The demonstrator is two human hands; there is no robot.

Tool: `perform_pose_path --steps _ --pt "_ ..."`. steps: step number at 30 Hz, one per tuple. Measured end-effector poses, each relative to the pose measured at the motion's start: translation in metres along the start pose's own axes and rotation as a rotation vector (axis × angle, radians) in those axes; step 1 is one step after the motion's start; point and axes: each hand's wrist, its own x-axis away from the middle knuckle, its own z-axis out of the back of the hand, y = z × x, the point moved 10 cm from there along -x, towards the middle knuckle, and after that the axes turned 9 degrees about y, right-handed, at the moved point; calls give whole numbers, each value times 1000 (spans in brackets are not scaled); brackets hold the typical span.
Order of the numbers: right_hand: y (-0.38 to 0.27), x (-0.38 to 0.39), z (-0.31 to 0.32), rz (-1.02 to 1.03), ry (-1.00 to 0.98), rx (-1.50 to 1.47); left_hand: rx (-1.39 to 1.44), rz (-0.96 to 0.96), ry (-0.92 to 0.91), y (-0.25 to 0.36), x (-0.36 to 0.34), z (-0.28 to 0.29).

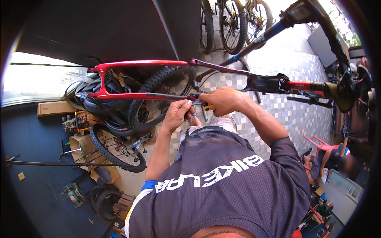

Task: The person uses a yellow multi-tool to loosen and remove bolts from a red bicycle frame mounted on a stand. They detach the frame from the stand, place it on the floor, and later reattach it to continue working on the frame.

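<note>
A red bicycle rear frame section (131,96) with two long arms stretches across in front of me, joined to the rest of the bike frame on the right. At its near arm's pivot joint (193,97), my left hand (177,116) is closed, thumb and fingers pinched just under the joint; what they pinch is too small to make out. My right hand (227,100) curls beside the same joint, its fingers wrapped round a small tool with a yellow handle (209,107). The tool's tip is hidden.
Behind the frame lie a knobby bicycle wheel (139,119) and a pile of black tyres (107,115). Several bikes (232,27) stand at the far side. A saddle (346,93) is on the right. Another person (327,158) sits by a red chair (317,143) at the lower right.
</note>
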Motion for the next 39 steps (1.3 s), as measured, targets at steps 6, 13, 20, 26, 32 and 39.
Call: perform_pose_path --steps 6,13,20,26,32,39 --pt "60 8 92 -47 109 -345 286 55 119 -1 -27 -1" --pt "174 -55 151 299 643 -1773 480 -2 188 44 -106 -20" --pt "184 -165 100 -113 594 -2358 269 42 225 61 -163 -22" --pt "208 -201 101 -272 692 -2051 -626 -177 399 114 -212 13" --pt "223 -212 115 -291 620 -1740 -629 -267 467 128 -235 32" --pt "203 -216 82 -153 35 -2223 -919 -525 513 172 -232 -2"
